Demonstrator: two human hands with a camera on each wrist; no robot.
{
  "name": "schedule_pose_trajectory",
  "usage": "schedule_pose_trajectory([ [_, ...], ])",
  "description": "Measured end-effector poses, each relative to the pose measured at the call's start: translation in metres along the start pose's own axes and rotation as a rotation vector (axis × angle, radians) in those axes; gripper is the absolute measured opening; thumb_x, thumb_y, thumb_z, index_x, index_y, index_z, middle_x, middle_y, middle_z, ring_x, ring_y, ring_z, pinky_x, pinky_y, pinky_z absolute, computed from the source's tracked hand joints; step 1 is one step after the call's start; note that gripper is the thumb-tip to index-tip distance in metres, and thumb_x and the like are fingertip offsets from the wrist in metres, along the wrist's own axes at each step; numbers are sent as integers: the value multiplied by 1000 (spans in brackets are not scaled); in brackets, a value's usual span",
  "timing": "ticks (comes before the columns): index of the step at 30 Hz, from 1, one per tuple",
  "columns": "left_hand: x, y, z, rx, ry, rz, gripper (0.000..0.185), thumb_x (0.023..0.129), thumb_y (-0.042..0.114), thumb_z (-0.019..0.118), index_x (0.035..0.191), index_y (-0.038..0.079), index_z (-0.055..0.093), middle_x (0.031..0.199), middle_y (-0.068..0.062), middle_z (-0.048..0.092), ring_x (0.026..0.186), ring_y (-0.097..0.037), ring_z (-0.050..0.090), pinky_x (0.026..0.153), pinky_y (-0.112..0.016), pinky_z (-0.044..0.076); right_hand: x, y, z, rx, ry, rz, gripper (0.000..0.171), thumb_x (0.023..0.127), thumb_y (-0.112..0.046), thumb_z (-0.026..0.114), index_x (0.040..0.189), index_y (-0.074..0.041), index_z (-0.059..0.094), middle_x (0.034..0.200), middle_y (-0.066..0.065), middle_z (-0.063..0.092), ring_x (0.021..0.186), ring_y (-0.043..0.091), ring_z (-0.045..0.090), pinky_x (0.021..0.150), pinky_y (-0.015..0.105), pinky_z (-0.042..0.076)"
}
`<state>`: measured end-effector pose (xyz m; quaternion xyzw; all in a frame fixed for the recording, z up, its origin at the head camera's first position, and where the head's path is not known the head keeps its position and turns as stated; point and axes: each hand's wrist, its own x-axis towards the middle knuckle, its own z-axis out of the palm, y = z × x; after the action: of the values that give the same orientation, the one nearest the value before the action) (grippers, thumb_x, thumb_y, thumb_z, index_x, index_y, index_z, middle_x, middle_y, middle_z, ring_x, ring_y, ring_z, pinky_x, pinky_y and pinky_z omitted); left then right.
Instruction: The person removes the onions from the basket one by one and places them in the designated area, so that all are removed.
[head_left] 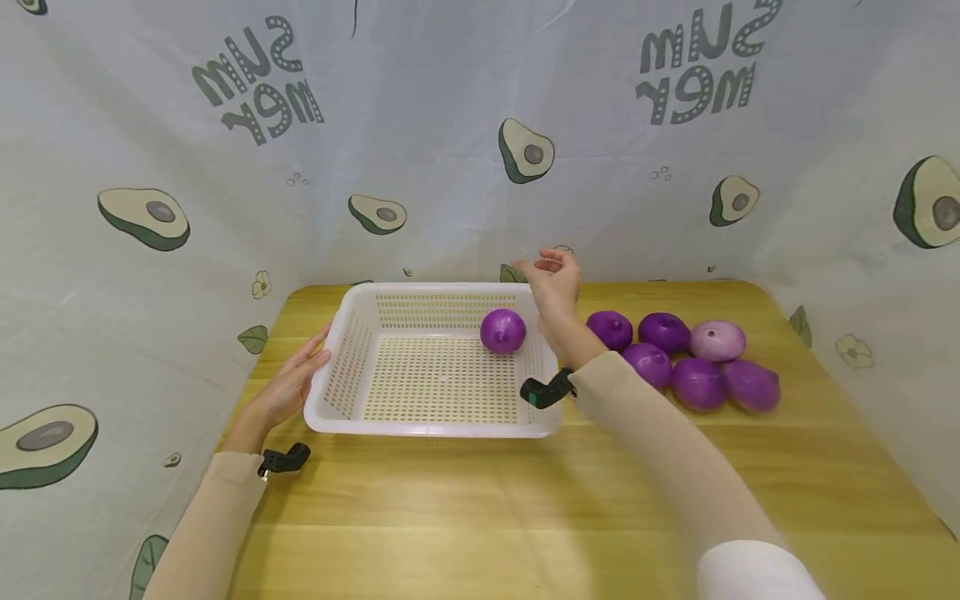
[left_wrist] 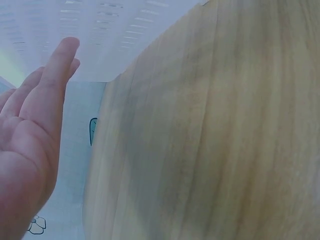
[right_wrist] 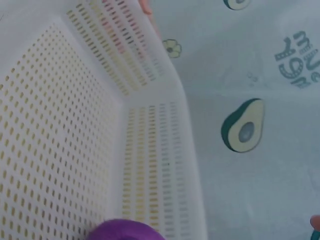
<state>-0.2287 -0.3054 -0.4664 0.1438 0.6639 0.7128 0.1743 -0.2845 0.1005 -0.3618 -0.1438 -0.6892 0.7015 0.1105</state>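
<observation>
A white perforated basket (head_left: 352,358) stands on a wooden table (head_left: 525,500). One purple onion (head_left: 502,331) lies inside it near the back right corner; the right wrist view shows the onion (right_wrist: 127,230) at the bottom edge beside the basket wall (right_wrist: 150,150). My right hand (head_left: 553,279) hovers above the basket's right rim with loose fingers, holding nothing. My left hand (head_left: 296,379) rests flat against the basket's left wall, fingers straight (left_wrist: 55,80). Several more purple onions (head_left: 697,383) and a paler one (head_left: 717,340) lie to the right of the basket.
A cloth printed with avocados (head_left: 525,150) hangs around the table on the left, back and right. Bare table wood (left_wrist: 210,140) stretches in front of the basket toward me.
</observation>
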Motion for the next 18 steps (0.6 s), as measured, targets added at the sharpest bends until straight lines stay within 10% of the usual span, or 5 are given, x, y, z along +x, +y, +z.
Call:
schedule_pose_trajectory([
  [7,-1,0,0,-3,7,-3,58,111,20,33,162,21,7,131,0,57,108,-15,63,83,-30,56,-11,29,37,-92,140,-3,53,82,-18,84,125,-7,54,128,13,52,116,28,48,96,37,44],
  [18,-1,-1,-1,-17,-3,10,57,111,19,32,162,20,7,129,0,58,108,-14,63,84,-30,55,-18,51,47,-207,105,47,62,75,-11,88,127,-5,54,129,10,49,121,25,46,104,36,39],
])
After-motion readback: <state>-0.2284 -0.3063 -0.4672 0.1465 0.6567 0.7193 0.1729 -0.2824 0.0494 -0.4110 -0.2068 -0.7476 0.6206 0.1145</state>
